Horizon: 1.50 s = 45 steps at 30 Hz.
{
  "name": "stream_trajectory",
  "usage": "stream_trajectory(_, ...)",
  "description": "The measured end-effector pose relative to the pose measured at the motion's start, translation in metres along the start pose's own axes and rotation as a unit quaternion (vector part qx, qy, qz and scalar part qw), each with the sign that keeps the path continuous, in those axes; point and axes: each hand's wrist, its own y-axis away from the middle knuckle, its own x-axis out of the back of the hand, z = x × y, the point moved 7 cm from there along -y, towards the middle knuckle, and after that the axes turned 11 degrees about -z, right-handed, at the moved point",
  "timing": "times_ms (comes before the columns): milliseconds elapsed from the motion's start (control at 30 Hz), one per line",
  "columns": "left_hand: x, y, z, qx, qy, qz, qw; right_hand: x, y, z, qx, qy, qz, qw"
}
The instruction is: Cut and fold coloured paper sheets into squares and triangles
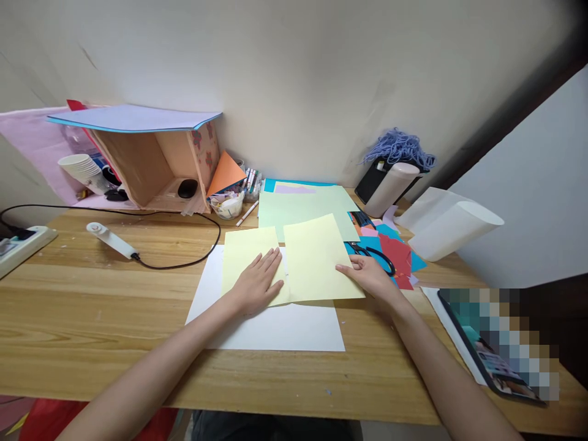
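Two pale yellow sheets lie side by side over a white sheet (pixel 275 331) on the wooden table. My left hand (pixel 257 282) rests flat on the left yellow sheet (pixel 241 254), fingers stretched out. The right yellow sheet (pixel 315 257) is pinched at its right edge by my right hand (pixel 367 272), thumb on top and fingers mostly beneath. That sheet looks slightly raised at its lower right corner. Behind both lies a pale green sheet (pixel 305 205). Scissors (pixel 383 257) with black handles lie just beyond my right hand.
Coloured paper scraps (pixel 397 251) and a curled white sheet (pixel 448 226) are at the right. A tablet (pixel 496 361) lies front right. At the left are a glue gun (pixel 110 240) with a cord, a power strip (pixel 27 248) and an open box (pixel 156 165).
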Motion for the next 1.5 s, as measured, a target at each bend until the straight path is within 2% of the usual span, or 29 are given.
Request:
stream_trajectory(200,0.0,0.0,0.001,0.001,0.004,0.003,1.0,-0.009,0.008,-0.009,0.007,0.017,-0.097,0.995)
stream_trajectory(467,0.0,0.0,0.0,0.004,0.009,0.005,1.0,-0.005,0.013,-0.012,-0.007,0.082,-0.143,0.986)
stream_trajectory(567,-0.001,0.0,-0.001,0.004,0.01,-0.001,1.0,0.007,0.014,-0.007,-0.025,0.11,-0.13,0.985)
stream_trajectory(667,-0.002,0.0,0.002,0.001,0.017,-0.001,1.0,0.026,0.016,-0.002,-0.047,0.118,-0.089,0.988)
stream_trajectory(800,0.006,0.001,-0.004,0.008,0.059,0.016,0.998,0.032,0.017,-0.01,-0.009,0.063,-0.071,0.995)
stream_trajectory(867,0.021,0.005,-0.024,0.06,0.1,0.076,0.99,0.022,0.015,-0.015,0.021,0.036,-0.068,0.997)
stream_trajectory(900,0.031,0.009,-0.041,0.107,0.123,0.12,0.979,0.014,0.013,-0.017,0.034,0.03,-0.072,0.996)
stream_trajectory(967,0.046,0.024,-0.08,0.222,0.169,0.203,0.939,-0.009,0.009,-0.02,0.055,0.032,-0.084,0.994)
stream_trajectory(1033,0.051,0.038,-0.113,0.316,0.21,0.229,0.896,-0.033,0.004,-0.019,0.045,0.063,-0.101,0.992)
stream_trajectory(1100,0.05,0.043,-0.132,0.345,0.235,0.228,0.88,-0.059,0.0,-0.021,0.047,0.061,-0.138,0.987)
stream_trajectory(1167,0.047,0.043,-0.139,0.344,0.254,0.224,0.876,-0.08,-0.003,-0.024,0.047,0.05,-0.164,0.984)
stream_trajectory(1267,0.04,0.04,-0.139,0.342,0.284,0.221,0.868,-0.103,-0.008,-0.029,0.046,0.05,-0.182,0.981)
stream_trajectory(1400,0.033,0.038,-0.138,0.342,0.321,0.217,0.856,-0.123,-0.015,-0.034,0.055,0.046,-0.209,0.975)
stream_trajectory(1500,0.028,0.038,-0.14,0.337,0.341,0.213,0.852,-0.13,-0.019,-0.034,0.053,0.052,-0.22,0.973)
